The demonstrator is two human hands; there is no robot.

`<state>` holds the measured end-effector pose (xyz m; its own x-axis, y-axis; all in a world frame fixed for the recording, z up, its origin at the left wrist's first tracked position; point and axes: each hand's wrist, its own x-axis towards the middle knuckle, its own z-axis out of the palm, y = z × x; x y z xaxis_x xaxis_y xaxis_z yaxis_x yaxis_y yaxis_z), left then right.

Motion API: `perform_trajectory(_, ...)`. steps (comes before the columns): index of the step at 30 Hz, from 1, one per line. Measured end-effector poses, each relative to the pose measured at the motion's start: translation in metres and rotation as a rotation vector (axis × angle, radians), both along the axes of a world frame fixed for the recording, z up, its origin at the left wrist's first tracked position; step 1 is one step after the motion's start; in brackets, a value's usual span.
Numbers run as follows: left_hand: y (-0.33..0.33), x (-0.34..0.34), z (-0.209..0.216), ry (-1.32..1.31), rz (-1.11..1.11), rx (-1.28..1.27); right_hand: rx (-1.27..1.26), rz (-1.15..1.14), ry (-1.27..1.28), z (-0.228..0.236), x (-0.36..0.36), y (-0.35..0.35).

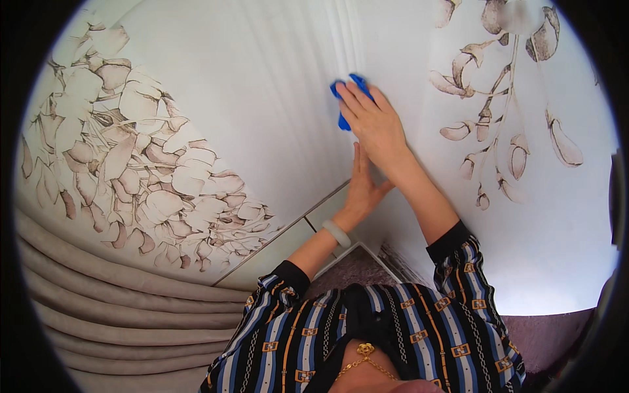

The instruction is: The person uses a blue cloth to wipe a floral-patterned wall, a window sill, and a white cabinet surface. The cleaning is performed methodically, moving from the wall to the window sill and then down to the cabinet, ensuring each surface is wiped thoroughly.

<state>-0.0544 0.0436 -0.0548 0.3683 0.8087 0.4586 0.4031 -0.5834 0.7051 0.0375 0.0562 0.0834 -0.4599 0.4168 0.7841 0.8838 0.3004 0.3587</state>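
My right hand [375, 124] lies flat over a crumpled blue cloth [344, 122] and presses it against the wallpaper [275, 131]. Blue edges stick out past the fingers; the rest of the cloth is hidden under them. Just below, my left hand [360, 190] has its fingers stretched upward on the paper, with the thumb apart and nothing in it. A pale bangle [337, 233] circles the left wrist. Long, soft creases run upward in the white paper above the cloth. Brownish flower prints flank the white strip on both sides.
Grey-beige pleated fabric [124, 298] hangs at the lower left. A pale panel with dark seams [288, 245] runs along the wallpaper's lower edge. Purplish floor or carpet [547, 337] shows at the lower right, below the paper's curved bottom edge.
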Motion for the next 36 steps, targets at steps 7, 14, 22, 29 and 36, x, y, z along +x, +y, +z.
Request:
perform_trajectory(7,-0.004,-0.01,0.004,0.058,-0.018,-0.11,0.242,0.311,0.398,0.018,-0.022,0.028)
perform_trajectory(14,-0.002,-0.017,0.007,0.096,-0.091,-0.178,0.197,0.328,0.525,0.05,-0.05,0.06)
perform_trajectory(22,-0.001,-0.081,-0.021,0.172,0.075,-0.226,-0.32,0.387,1.041,-0.104,-0.092,0.013)
perform_trajectory(29,-0.028,-0.105,0.04,0.07,0.351,0.032,0.018,0.716,0.939,-0.015,-0.087,0.028)
perform_trajectory(36,-0.048,-0.152,0.096,0.328,0.768,0.938,0.115,0.588,1.009,0.01,-0.117,0.052)
